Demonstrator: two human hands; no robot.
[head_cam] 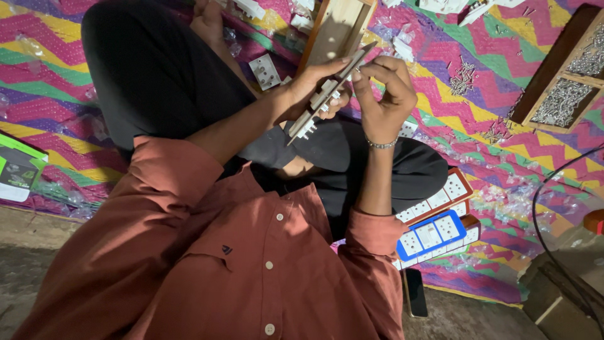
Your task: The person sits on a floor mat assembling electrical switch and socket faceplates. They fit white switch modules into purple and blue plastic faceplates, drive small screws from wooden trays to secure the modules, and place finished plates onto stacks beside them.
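Holding the long grey metal switch plate [327, 91] firm in my left hand [308, 88], my right hand [384, 94] pinched its upper edge; best kept steady.

1. Wooden tray [569, 69], 2 o'clock: cut by right edge; its metal bits too small to tell.
2. Left hand [314, 88]: palm hidden behind the grey panel [327, 94].
3. Green box [16, 170], 9 o'clock: cropped by left edge.
4. Dark phone [415, 293], 5 o'clock: partly under sleeve.
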